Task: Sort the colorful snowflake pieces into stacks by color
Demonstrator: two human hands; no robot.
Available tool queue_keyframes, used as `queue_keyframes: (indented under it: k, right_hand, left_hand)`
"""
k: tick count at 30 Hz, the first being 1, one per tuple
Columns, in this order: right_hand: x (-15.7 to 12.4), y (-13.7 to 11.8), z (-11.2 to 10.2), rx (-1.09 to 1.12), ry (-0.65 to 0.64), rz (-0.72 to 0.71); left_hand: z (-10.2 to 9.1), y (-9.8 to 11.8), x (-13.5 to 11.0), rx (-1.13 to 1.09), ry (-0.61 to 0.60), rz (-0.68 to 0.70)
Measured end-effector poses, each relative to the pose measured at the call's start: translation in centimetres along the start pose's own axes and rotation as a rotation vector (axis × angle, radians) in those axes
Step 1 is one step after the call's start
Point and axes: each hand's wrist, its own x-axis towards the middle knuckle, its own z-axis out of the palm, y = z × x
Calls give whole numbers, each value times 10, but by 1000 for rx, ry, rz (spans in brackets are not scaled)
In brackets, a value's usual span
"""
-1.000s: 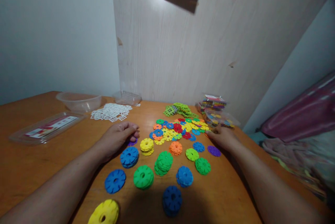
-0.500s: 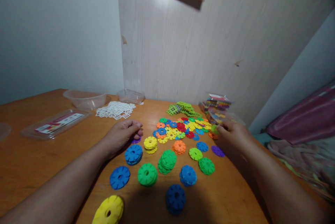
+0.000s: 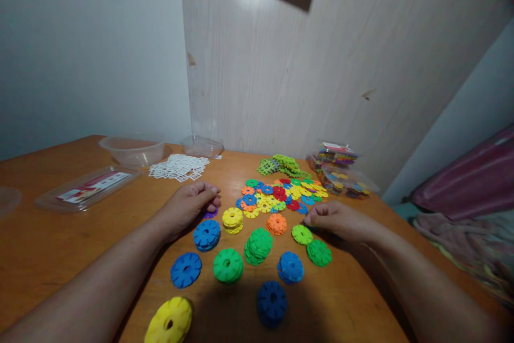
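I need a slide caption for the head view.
Left hand and right hand among single-colour stacks and a mixed pile of notched discs.

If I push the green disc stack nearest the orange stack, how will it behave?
The green disc stack would probably shear apart rather than slide whole: its upper discs sit off-centre over the lower ones. Each disc looks thin, so likely light. Lying flat on the table, they seem unlikely to roll.

Clear bowl [image 3: 138, 158] beside white square pieces [image 3: 179, 167], labelled clear lid [image 3: 91, 188], green lattice pieces [image 3: 285, 165], crumpled cloth [image 3: 445, 236]
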Motion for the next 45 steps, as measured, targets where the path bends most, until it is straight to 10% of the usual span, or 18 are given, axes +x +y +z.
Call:
queue_keyframes:
  k: [14, 23, 33, 45]
  right_hand:
    - [42, -5, 25, -189, 399, -132]
    - [54, -35, 23, -458, 261, 15]
    - [70, -42, 34, -268, 280, 150]
    - [76, -46, 31, -649, 277, 81]
  left_hand:
    - [-1, -2, 2, -7, -18, 12]
    - [1, -3, 2, -23, -18, 25]
    - [1, -7, 4, -25, -23, 46]
    - [1, -10, 6, -47, -17, 53]
